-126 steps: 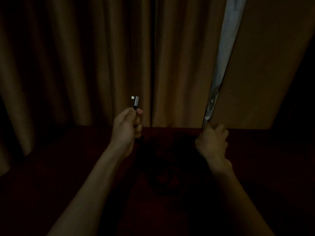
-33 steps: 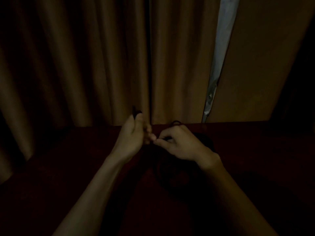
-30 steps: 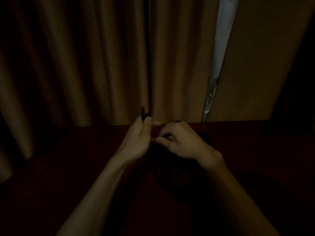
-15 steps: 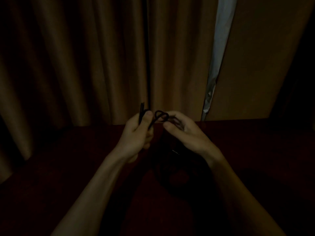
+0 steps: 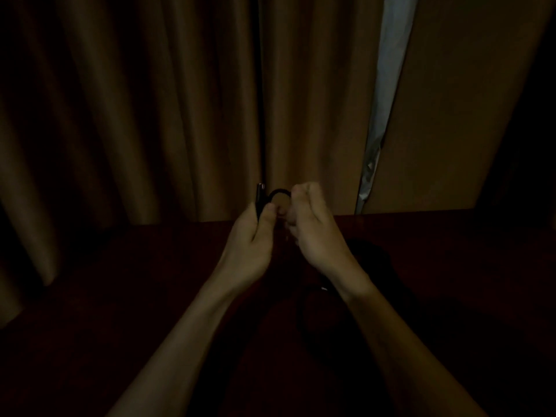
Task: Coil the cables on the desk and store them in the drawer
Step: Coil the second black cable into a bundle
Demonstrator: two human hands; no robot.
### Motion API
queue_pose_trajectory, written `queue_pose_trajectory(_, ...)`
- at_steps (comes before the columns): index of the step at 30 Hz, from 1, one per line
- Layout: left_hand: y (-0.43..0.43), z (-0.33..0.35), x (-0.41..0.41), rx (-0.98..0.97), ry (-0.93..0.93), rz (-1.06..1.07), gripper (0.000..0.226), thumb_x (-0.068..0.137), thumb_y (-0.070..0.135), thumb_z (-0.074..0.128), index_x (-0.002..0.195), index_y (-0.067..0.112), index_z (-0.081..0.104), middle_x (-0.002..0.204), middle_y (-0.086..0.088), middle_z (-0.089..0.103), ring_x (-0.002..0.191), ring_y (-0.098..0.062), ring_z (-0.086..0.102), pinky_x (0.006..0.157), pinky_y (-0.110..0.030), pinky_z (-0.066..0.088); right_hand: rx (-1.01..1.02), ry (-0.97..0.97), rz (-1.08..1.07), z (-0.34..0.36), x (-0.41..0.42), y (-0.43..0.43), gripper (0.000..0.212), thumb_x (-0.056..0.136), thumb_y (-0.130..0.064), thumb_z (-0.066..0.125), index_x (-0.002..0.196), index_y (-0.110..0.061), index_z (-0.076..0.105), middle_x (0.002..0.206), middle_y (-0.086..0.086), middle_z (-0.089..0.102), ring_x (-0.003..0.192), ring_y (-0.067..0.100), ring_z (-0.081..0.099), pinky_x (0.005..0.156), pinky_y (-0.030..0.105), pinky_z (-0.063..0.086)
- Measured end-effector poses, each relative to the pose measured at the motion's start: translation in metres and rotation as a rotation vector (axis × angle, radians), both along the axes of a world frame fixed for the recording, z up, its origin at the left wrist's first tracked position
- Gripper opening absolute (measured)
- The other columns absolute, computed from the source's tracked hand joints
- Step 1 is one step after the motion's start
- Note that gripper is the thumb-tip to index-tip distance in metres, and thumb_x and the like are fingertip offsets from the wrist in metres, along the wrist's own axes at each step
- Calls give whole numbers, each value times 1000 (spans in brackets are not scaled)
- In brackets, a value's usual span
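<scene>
Coiling step: left hand (image 5: 249,236) pinches the cable (image 5: 278,192) by its plug; right hand (image 5: 313,233) grips a loop. Next, probably another turn.

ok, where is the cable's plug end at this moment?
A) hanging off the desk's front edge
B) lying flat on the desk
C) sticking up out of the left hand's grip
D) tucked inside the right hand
C: the plug stands upright above the left hand, which grips it, and a short arc of the cable runs from there across to the curled right hand.
</scene>
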State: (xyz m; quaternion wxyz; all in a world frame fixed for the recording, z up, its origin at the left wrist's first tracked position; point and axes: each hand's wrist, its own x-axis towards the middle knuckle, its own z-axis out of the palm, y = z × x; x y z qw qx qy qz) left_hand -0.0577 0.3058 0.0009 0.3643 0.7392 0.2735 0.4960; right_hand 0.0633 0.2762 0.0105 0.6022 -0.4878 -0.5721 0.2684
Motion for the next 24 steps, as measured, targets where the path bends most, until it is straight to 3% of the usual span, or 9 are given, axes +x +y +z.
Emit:
queue_pose_trajectory(2,4,-1,0,-68,-51,3,27,110,24,36,120,24,61,113,9,70,111,-1,64,95,-21,50,-59,9,26,1,-2,0,22,108,-44,33,93,-30,41,79,-11,48,60,-1,43,58,21,35)
queue_pose_trajectory(5,6,-2,5,-215,-145,-39,27,110,29,36,124,22,59,117,2,70,113,-10,66,99,-34,53,-60,-4,29,1,-12,0,22,110,-37,35,93,-27,44,78,-8,49,62,-1,46,57,20,37)
queue_pose_trajectory(9,3,-3,11,-269,-215,-55,27,110,30,36,133,27,50,127,2,65,120,-7,63,102,-29,51,70,33,-82,-11,-22,7,21,109,-26,44,100,-23,63,92,-4,64,82,1,63,70,18,50)
queue_pose_trajectory(12,2,-5,15,-303,-242,-88,38,109,31,39,147,25,43,141,-2,58,129,-6,56,110,-29,46,16,-4,-87,-18,-26,7,24,107,-29,48,117,-31,70,111,-2,56,99,0,60,85,15,51)
queue_pose_trajectory(17,5,-2,12,-333,-416,31,20,108,25,45,118,18,60,121,-3,71,113,-13,68,103,-38,54,-11,-63,109,-14,-31,5,34,111,-28,39,138,-30,60,129,-5,51,122,0,53,106,19,45)
queue_pose_trajectory(21,8,0,7,-296,-377,104,28,108,30,45,128,19,60,116,7,69,106,3,67,90,-20,54,-35,9,180,-19,-35,7,37,111,-22,36,140,-25,60,136,-4,58,124,-1,57,104,18,46)
queue_pose_trajectory(24,12,-1,5,-319,-313,92,39,110,33,38,142,19,53,127,10,62,101,11,65,82,-10,52,-90,86,179,-25,-39,12,38,111,-26,35,141,-25,59,143,-2,54,130,1,54,111,25,44)
